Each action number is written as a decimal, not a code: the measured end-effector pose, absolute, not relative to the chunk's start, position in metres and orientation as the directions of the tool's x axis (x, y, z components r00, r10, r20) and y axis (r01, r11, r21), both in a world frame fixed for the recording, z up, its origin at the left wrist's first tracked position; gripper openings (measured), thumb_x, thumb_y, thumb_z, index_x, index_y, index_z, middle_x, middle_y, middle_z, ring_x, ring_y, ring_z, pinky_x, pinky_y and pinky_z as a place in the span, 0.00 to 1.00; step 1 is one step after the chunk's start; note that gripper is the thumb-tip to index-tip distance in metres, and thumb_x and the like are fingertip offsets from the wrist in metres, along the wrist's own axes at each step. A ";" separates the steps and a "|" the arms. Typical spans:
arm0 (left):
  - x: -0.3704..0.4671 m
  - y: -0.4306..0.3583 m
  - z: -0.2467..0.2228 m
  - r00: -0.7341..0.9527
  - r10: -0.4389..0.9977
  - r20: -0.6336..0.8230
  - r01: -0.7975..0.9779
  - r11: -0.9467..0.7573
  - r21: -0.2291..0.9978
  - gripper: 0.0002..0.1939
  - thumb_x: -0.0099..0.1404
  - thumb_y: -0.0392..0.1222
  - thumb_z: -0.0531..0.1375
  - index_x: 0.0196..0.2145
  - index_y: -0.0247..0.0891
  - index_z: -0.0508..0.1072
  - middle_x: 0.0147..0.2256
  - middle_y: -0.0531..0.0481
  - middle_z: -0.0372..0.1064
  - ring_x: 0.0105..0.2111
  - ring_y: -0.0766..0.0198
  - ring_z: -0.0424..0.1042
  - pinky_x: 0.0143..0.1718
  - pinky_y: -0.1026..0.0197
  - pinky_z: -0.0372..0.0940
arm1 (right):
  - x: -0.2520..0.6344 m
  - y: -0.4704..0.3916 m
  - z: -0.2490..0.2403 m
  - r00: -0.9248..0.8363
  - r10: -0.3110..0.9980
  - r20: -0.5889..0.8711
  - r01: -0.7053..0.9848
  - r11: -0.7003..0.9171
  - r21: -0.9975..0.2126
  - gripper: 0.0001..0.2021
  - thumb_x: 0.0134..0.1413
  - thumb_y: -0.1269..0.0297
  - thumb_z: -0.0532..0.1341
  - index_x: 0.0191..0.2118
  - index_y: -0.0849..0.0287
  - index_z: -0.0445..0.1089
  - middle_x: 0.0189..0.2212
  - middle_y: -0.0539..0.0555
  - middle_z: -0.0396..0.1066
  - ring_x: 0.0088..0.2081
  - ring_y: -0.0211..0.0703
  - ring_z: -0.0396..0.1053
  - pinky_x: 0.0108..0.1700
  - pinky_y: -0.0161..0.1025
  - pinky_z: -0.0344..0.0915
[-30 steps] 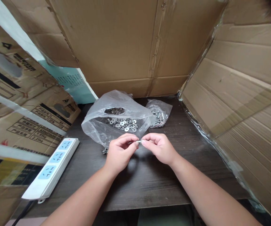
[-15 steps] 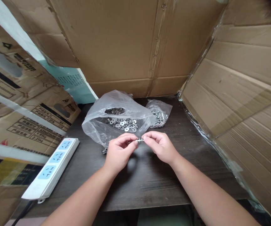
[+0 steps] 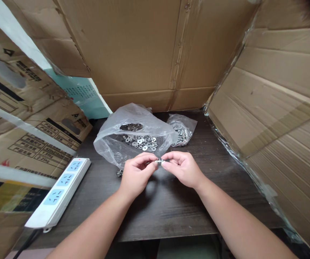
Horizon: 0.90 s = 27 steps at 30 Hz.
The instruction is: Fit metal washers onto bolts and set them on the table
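Note:
Between my two hands, just in front of the plastic bag, is a small metal bolt (image 3: 159,161) with what looks like a washer on it. My left hand (image 3: 138,172) pinches its left end between thumb and fingers. The thumb and index finger of my right hand (image 3: 183,169) close on the right end, where a nut seems to sit; the fingertips partly hide it. Behind them a clear plastic bag (image 3: 109,135) lies open with many loose washers and nuts (image 3: 143,142) in it. Beside my left wrist a few metal pieces (image 3: 119,173) rest on the dark table.
A smaller clear bag of screws (image 3: 181,133) lies at the back right of the dark table (image 3: 168,219). On the left stands a white power strip (image 3: 60,194) with a black cable. Cardboard walls (image 3: 144,46) enclose the table at the back and both sides.
My right fingertips have shifted slightly left along the bolt, closer to the washer and my left fingers. My left hand and the bags have stayed in place.

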State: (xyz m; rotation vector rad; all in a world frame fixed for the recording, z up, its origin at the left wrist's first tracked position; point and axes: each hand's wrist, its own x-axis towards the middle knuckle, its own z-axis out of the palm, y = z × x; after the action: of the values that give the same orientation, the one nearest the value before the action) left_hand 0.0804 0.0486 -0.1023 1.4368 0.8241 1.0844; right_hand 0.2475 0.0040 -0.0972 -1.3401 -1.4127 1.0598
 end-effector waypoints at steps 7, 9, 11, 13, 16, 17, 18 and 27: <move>0.081 0.048 -0.098 0.360 0.917 0.173 -0.012 -0.181 0.983 0.07 0.52 0.39 0.65 0.28 0.33 0.76 0.32 0.49 0.70 0.33 0.73 0.70 0.35 0.71 0.66 | 0.249 0.006 -0.098 -0.084 0.993 -0.086 0.082 -0.079 -0.993 0.20 0.49 0.52 0.61 0.36 0.69 0.69 0.16 0.46 0.53 0.17 0.21 0.47 0.19 0.24 0.44; 0.081 0.047 -0.097 0.363 0.915 0.178 0.006 -0.194 0.981 0.07 0.52 0.39 0.65 0.28 0.32 0.76 0.32 0.49 0.70 0.34 0.72 0.70 0.36 0.71 0.67 | 0.250 0.007 -0.098 -0.114 0.977 -0.178 -0.003 -0.179 -0.984 0.20 0.47 0.52 0.62 0.34 0.67 0.67 0.14 0.44 0.48 0.15 0.22 0.44 0.17 0.24 0.42; 0.082 0.047 -0.098 0.371 0.911 0.177 0.017 -0.197 0.980 0.07 0.52 0.39 0.65 0.28 0.32 0.76 0.33 0.48 0.70 0.34 0.72 0.71 0.36 0.70 0.67 | 0.250 0.008 -0.097 -0.152 0.954 -0.259 -0.085 -0.274 -0.958 0.19 0.45 0.52 0.63 0.32 0.66 0.64 0.12 0.43 0.44 0.14 0.22 0.41 0.16 0.25 0.38; 0.082 0.047 -0.099 0.382 0.908 0.172 0.023 -0.195 0.981 0.08 0.52 0.40 0.65 0.28 0.32 0.76 0.33 0.47 0.70 0.34 0.72 0.71 0.36 0.70 0.67 | 0.251 0.008 -0.096 -0.186 0.933 -0.308 -0.143 -0.336 -0.931 0.18 0.43 0.53 0.63 0.30 0.64 0.62 0.12 0.42 0.42 0.14 0.22 0.39 0.16 0.25 0.37; 0.082 0.047 -0.099 0.394 0.903 0.172 0.022 -0.197 0.980 0.08 0.52 0.39 0.65 0.29 0.32 0.76 0.34 0.47 0.71 0.34 0.72 0.71 0.35 0.71 0.67 | 0.252 0.009 -0.095 -0.205 0.919 -0.338 -0.187 -0.375 -0.908 0.17 0.42 0.55 0.64 0.29 0.64 0.60 0.12 0.41 0.41 0.14 0.22 0.38 0.15 0.24 0.36; 0.082 0.047 -0.099 0.397 0.901 0.174 0.021 -0.198 0.980 0.08 0.52 0.39 0.65 0.29 0.32 0.76 0.34 0.47 0.71 0.34 0.72 0.71 0.35 0.72 0.67 | 0.252 0.010 -0.095 -0.205 0.917 -0.342 -0.195 -0.381 -0.904 0.17 0.42 0.55 0.64 0.29 0.63 0.60 0.12 0.41 0.40 0.14 0.22 0.38 0.15 0.24 0.36; 0.082 0.047 -0.099 0.399 0.900 0.177 0.020 -0.201 0.979 0.08 0.52 0.39 0.65 0.29 0.32 0.76 0.34 0.47 0.71 0.34 0.73 0.71 0.36 0.72 0.67 | 0.252 0.010 -0.095 -0.204 0.917 -0.343 -0.202 -0.382 -0.902 0.17 0.43 0.55 0.64 0.29 0.63 0.59 0.12 0.41 0.40 0.14 0.22 0.38 0.15 0.24 0.36; 0.082 0.046 -0.100 0.399 0.896 0.194 0.028 -0.224 0.974 0.08 0.52 0.40 0.65 0.30 0.33 0.77 0.33 0.48 0.71 0.32 0.75 0.71 0.34 0.75 0.67 | 0.248 0.010 -0.097 -0.154 0.939 -0.306 -0.219 -0.335 -0.917 0.19 0.45 0.55 0.62 0.25 0.62 0.52 0.14 0.42 0.39 0.14 0.22 0.38 0.15 0.25 0.35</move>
State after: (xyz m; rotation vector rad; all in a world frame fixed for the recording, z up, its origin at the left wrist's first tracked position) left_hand 0.0825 0.0464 -0.1001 1.5832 0.8419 1.0122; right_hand 0.2483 0.0100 -0.0972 -1.1947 -0.9319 1.6421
